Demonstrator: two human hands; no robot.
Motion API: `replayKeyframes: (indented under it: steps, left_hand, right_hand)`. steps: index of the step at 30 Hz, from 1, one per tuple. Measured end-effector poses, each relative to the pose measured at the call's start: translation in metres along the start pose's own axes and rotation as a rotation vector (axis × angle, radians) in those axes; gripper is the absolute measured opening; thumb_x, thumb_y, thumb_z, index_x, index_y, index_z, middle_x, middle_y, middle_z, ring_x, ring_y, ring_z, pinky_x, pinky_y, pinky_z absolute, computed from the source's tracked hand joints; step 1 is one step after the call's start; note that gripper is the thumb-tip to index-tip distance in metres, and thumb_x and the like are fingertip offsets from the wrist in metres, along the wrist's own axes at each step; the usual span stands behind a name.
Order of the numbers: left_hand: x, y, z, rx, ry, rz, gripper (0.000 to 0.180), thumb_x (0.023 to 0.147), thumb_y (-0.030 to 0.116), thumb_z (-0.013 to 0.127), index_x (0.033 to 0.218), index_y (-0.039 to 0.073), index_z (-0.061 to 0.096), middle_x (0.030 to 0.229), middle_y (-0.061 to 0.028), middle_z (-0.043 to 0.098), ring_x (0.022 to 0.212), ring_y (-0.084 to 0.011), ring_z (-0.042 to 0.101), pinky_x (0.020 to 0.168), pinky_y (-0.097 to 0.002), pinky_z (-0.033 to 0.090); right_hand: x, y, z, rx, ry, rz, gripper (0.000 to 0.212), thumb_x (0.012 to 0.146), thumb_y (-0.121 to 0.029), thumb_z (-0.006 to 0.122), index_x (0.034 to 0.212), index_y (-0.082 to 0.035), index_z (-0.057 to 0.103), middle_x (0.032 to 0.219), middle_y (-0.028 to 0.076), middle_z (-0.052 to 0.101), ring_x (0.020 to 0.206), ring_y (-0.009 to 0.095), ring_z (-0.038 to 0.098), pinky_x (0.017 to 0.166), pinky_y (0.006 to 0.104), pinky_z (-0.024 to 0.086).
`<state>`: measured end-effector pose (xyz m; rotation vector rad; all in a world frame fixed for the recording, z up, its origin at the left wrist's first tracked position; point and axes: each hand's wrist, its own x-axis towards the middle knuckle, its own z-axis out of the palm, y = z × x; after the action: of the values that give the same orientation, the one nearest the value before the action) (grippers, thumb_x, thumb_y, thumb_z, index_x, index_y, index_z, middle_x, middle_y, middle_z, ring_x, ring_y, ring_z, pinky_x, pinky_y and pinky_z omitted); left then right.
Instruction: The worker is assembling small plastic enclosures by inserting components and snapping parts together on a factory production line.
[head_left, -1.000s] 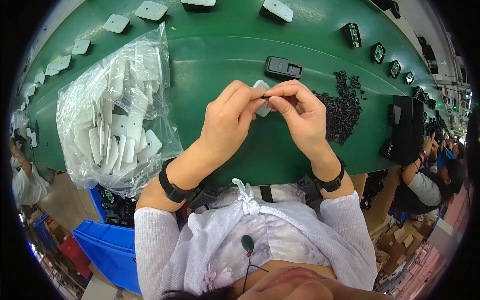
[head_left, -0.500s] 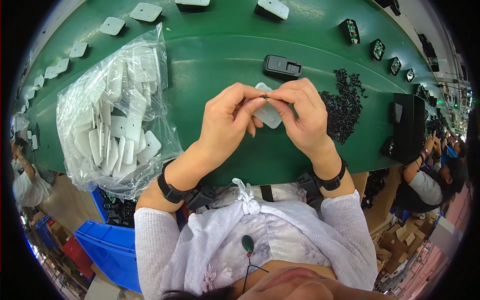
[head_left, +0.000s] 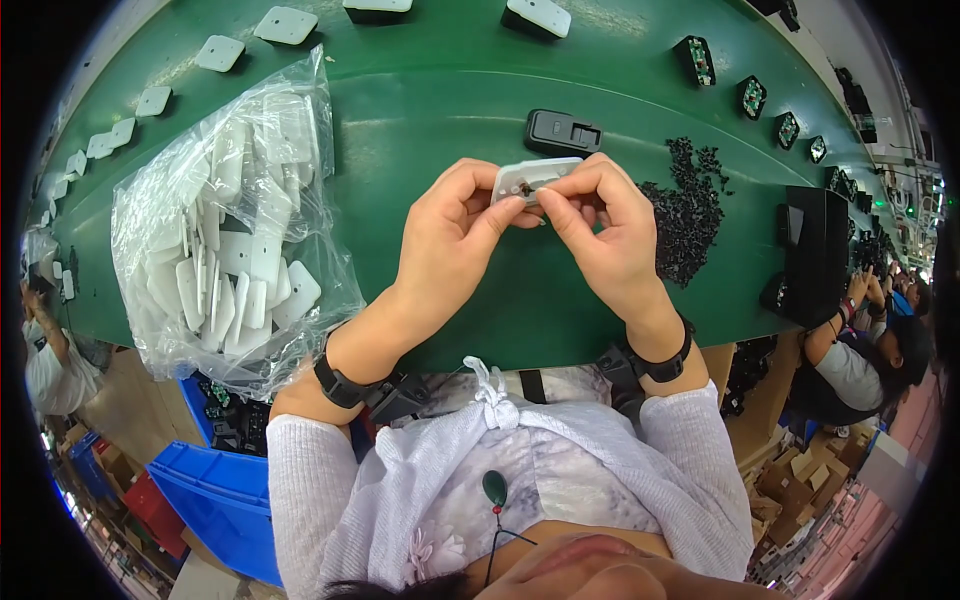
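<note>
Near the left hand [head_left: 447, 222], a clear bag [head_left: 272, 370] holds white plates [head_left: 266, 256].

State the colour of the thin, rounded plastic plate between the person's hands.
Whitish: the thin, rounded plastic plate shows best in the head view.

Blue bin [head_left: 222, 505] lwr L; cardbd boxes [head_left: 812, 482] lwr R, nr co-worker [head_left: 850, 380].
</note>
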<state>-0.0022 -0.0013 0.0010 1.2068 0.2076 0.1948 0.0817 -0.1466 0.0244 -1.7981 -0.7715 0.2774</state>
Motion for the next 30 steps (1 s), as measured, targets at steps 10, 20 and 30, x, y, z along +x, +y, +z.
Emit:
replayKeyframes:
  steps: [10, 20, 30]
  left_hand:
    - [0.0, -0.002, -0.002, 0.202, 0.018, 0.264, 0.007, 0.092, 0.002, 0.058, 0.093, -0.005, 0.057, 0.096, -0.0081, 0.056, 0.08, -0.0146, 0.064, 0.068, -0.0249, 0.054]
    - [-0.004, 0.01, -0.001, 0.088, -0.021, 0.073, 0.009, 0.093, 0.008, 0.059, 0.092, -0.001, 0.056, 0.086, -0.0055, 0.06, 0.07, -0.0106, 0.061, 0.059, -0.022, 0.049]
    - [0.0, 0.011, -0.005, 0.075, -0.105, -0.056, 0.014, 0.096, 0.007, 0.053, 0.103, -0.004, 0.057, 0.089, -0.0095, 0.064, 0.07, -0.0133, 0.063, 0.062, -0.0238, 0.051]
  right_hand:
    - [-0.006, 0.017, 0.008, -0.277, 0.01, -0.317, 0.02, 0.084, -0.01, 0.071, 0.095, -0.003, 0.057, 0.088, 0.009, 0.055, 0.067, 0.011, 0.049, 0.058, 0.022, 0.039]
    - [0.0, -0.003, -0.006, -0.02, -0.044, -0.081, 0.027, 0.082, -0.019, 0.075, 0.099, -0.005, 0.058, 0.095, 0.0, 0.057, 0.081, 0.01, 0.049, 0.067, 0.0226, 0.037]
    - [0.002, 0.014, -0.011, 0.304, -0.128, 0.179, 0.022, 0.085, -0.012, 0.071, 0.096, -0.003, 0.055, 0.094, 0.003, 0.06, 0.086, 0.008, 0.055, 0.075, 0.025, 0.046]
